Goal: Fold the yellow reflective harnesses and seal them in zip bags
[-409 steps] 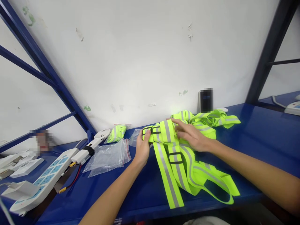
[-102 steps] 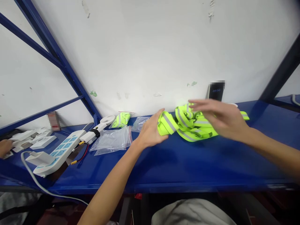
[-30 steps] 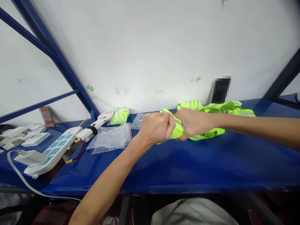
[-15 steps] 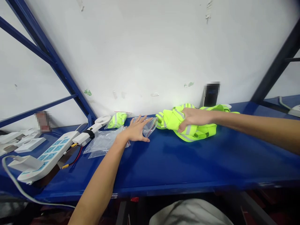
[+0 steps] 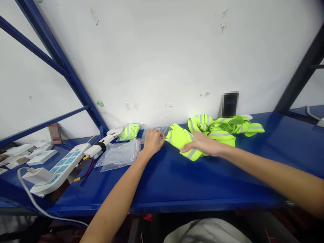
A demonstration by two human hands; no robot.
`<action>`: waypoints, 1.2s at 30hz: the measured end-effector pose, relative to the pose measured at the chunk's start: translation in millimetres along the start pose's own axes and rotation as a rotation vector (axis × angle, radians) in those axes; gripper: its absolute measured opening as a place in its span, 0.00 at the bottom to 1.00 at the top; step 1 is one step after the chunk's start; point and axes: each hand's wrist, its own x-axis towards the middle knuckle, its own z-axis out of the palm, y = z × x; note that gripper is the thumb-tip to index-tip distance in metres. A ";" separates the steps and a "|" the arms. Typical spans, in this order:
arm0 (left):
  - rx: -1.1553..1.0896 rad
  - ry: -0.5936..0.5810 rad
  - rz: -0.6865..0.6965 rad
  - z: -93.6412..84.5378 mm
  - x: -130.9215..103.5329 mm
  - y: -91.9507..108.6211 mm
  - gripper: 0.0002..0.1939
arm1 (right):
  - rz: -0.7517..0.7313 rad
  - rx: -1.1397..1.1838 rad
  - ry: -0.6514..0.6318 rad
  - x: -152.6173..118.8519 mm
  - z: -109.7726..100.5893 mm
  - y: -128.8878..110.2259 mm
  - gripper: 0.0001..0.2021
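My right hand (image 5: 202, 144) is closed on a folded bundle of fluorescent yellow-green reflective strap (image 5: 178, 133) with grey stripes, held over the blue shelf. At its left, my left hand (image 5: 153, 141) has its fingers curled at the edge of a clear zip bag (image 5: 165, 129); the hand covers part of that bag. Behind my right hand lies a loose pile of the same reflective strap (image 5: 222, 130). To the left of my left hand rest several flat clear zip bags (image 5: 118, 156), with a bagged reflective strap (image 5: 130, 132) behind them.
A white handheld fan (image 5: 115, 132) lies left of the bags, near a white power strip (image 5: 60, 168) with a plugged-in adapter. White boxes (image 5: 42, 157) sit farther left. A dark blurred object (image 5: 230, 104) leans on the wall. Blue posts frame the shelf (image 5: 202, 189).
My right hand has drawn the strap bundle toward me and left, apart from the pile. My left hand's spread fingers have curled in at the clear bag. The view has shifted slightly.
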 end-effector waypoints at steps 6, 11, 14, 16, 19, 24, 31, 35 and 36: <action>-0.158 0.271 0.120 -15.3 -5.9 6.4 0.05 | -0.125 -0.074 0.172 14.2 7.5 2.6 0.15; -0.143 0.407 0.205 -27.6 -9.0 6.9 0.10 | -0.171 -0.145 0.200 16.9 5.8 7.7 0.16; -0.101 0.351 0.321 -31.4 -12.3 10.2 0.09 | -0.169 -0.220 0.199 16.2 9.0 11.7 0.17; -0.101 0.292 0.382 -31.0 -14.5 13.9 0.09 | -0.168 -0.246 0.186 16.1 11.3 14.0 0.18; -0.129 0.214 0.471 -29.0 -17.3 20.7 0.10 | -0.112 -0.135 0.096 15.5 11.9 16.2 0.16; -0.221 0.124 0.586 -36.0 -22.9 33.7 0.10 | -0.058 0.131 -0.007 10.8 3.6 15.3 0.13; -0.173 0.033 0.635 -36.4 -18.6 29.0 0.39 | -0.058 0.118 -0.053 5.5 -8.9 16.4 0.16; -0.048 0.059 0.614 -32.6 -14.1 18.4 0.41 | -0.021 0.051 -0.164 7.1 -7.1 19.2 0.17; -0.007 0.059 0.617 -33.3 -14.0 17.3 0.39 | -0.023 0.051 -0.174 7.5 -6.5 19.2 0.18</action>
